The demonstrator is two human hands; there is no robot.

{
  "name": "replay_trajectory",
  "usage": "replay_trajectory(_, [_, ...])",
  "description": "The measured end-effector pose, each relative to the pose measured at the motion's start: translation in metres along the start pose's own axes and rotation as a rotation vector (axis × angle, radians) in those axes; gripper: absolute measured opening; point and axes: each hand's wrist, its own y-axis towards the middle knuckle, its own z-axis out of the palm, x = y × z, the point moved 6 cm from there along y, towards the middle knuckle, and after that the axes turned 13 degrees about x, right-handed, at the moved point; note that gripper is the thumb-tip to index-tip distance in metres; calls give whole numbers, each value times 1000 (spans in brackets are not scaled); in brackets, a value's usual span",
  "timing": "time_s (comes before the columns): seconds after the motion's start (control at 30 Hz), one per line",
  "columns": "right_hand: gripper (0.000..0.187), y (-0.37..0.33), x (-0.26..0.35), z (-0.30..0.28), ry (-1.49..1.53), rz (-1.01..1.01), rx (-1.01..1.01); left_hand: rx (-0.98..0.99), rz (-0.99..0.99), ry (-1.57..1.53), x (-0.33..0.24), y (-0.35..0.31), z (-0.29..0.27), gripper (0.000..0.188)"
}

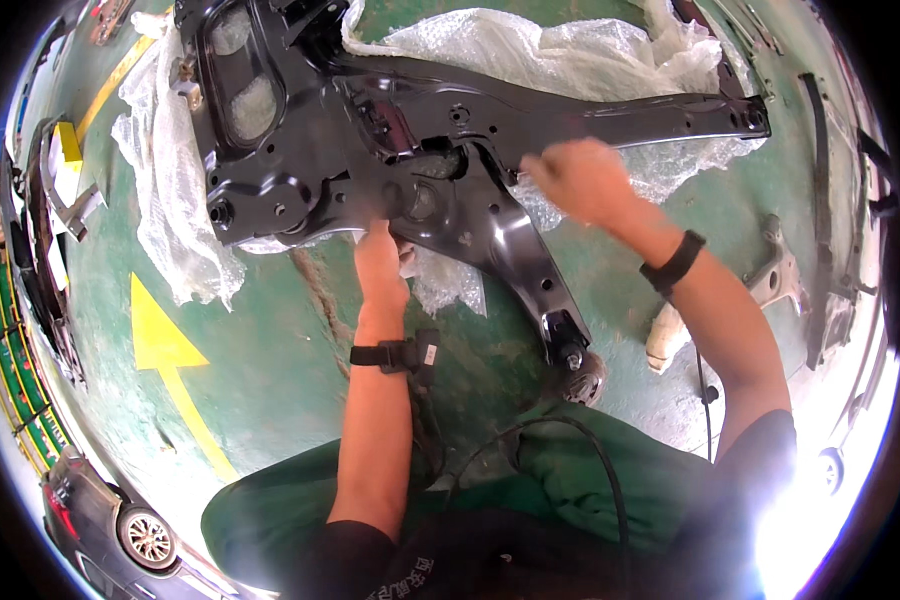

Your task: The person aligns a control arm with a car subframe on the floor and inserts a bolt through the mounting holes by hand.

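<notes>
A glossy black car subframe (pixel 400 185) lies on bubble wrap (pixel 540 50) in front of me. My left hand (pixel 381 265) is at its near edge, fingers curled against the metal and partly hidden by the rim. Over the right part of the frame is my right hand (pixel 582 185), smeared by motion, its fingers curled in. Whatever it may hold is too blurred to make out. One leg of the subframe reaches toward my knees and ends at a round metal joint (pixel 584 380).
The green floor bears a yellow arrow (pixel 170 340) on the left. A pale metal arm (pixel 775 275) and a wrapped cylindrical part (pixel 662 340) lie to the right, near long dark strips (pixel 825 210). A black cable (pixel 595 450) crosses my lap. A dark car (pixel 110 530) stands lower left.
</notes>
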Motion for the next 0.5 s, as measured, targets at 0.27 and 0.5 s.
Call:
replay_trajectory(0.27, [54,62,-6,-39,361,93,69,156,639,1205,16,34,-41,55])
replay_trajectory(0.5, [74,116,14,-6,429,-84,73,-126,41,-62,-9,16,10,72])
